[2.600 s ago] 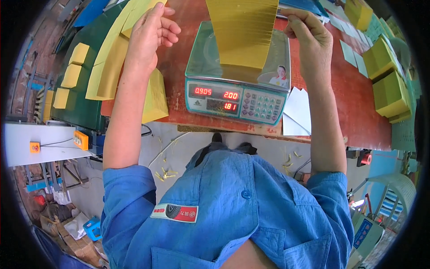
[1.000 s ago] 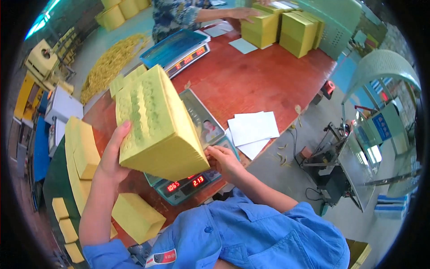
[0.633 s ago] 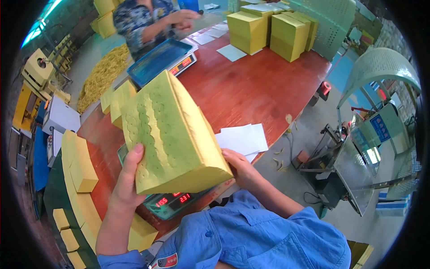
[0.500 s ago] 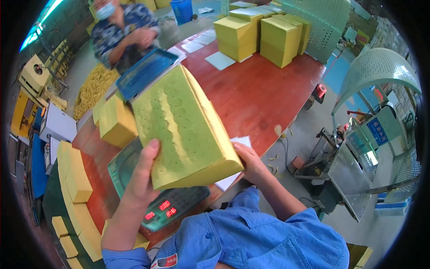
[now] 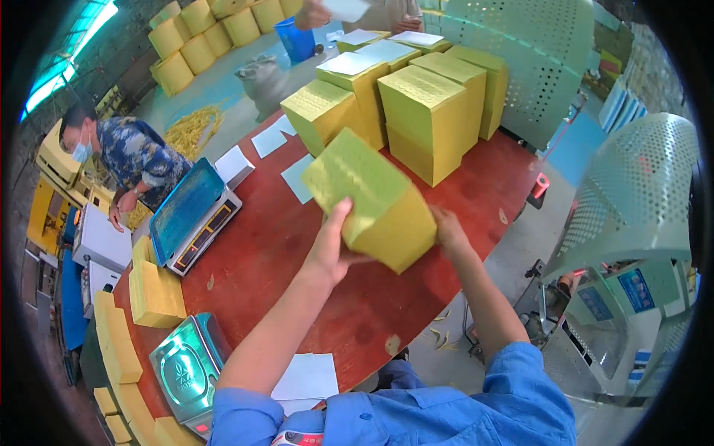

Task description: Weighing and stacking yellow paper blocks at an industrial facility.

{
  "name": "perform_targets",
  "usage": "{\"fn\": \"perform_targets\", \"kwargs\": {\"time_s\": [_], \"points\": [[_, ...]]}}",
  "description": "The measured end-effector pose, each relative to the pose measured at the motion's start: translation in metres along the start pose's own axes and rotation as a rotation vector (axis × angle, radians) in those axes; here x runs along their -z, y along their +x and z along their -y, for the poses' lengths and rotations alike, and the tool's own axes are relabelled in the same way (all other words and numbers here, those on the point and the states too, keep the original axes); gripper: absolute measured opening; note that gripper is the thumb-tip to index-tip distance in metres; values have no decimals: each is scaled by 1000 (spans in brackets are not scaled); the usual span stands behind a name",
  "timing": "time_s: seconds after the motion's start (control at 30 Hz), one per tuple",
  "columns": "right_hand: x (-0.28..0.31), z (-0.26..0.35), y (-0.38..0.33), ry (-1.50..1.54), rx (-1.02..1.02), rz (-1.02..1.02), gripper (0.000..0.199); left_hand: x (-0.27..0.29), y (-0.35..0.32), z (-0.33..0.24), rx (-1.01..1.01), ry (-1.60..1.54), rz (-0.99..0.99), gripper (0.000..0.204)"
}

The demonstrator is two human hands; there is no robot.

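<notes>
Between my two hands a thick stack of yellow paper is raised over the red table, tilted, its top greenish in the light. My left hand grips its near left side, thumb on the top face. Against its right side is my right hand, the fingers partly hidden behind the stack. Just beyond it stand several tall yellow paper stacks, some with white sheets on top. A pale sheet lies on the table left of the held stack.
At the near left sits a shiny scale; farther off is another scale with a blue tray. Yellow blocks line the left edge. A masked person stands beyond, another behind the stacks. Perforated metal guards rise at right.
My hands have carried the yellow stack away from the near scale, forward and right toward the tall stacks. My view has swung. The masked person now leans down at the left.
</notes>
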State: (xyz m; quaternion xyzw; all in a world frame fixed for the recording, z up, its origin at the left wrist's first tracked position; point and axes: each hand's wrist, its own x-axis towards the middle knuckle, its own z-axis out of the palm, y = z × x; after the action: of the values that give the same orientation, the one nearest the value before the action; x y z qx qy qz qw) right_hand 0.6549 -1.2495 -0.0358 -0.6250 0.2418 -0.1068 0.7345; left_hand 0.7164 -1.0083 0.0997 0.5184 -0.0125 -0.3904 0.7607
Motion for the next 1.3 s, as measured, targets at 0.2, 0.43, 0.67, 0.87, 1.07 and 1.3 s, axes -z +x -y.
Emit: {"fn": "perform_targets", "kwargs": {"time_s": [0.2,0.43,0.67,0.87,1.07,1.3], "points": [[10,4,20,-94,316,-149,39,-48,101,-24,-103,145,-209,78],[-4,-16,32,-205,478,6,57,-37,143,-40,-35,166,-202,80],[-12,-8,-11,-48,329,-35,48,-41,114,-19,-435,193,-111,80],[-50,-20,-96,-169,364,200,34,21,-71,-3,-463,395,-123,96],[-190,-1,-213,-43,287,600,25,123,-288,46,-450,136,-496,54],[-320,-32,-353,24,173,1119,19,244,-558,125,-660,76,-1381,31]]}}
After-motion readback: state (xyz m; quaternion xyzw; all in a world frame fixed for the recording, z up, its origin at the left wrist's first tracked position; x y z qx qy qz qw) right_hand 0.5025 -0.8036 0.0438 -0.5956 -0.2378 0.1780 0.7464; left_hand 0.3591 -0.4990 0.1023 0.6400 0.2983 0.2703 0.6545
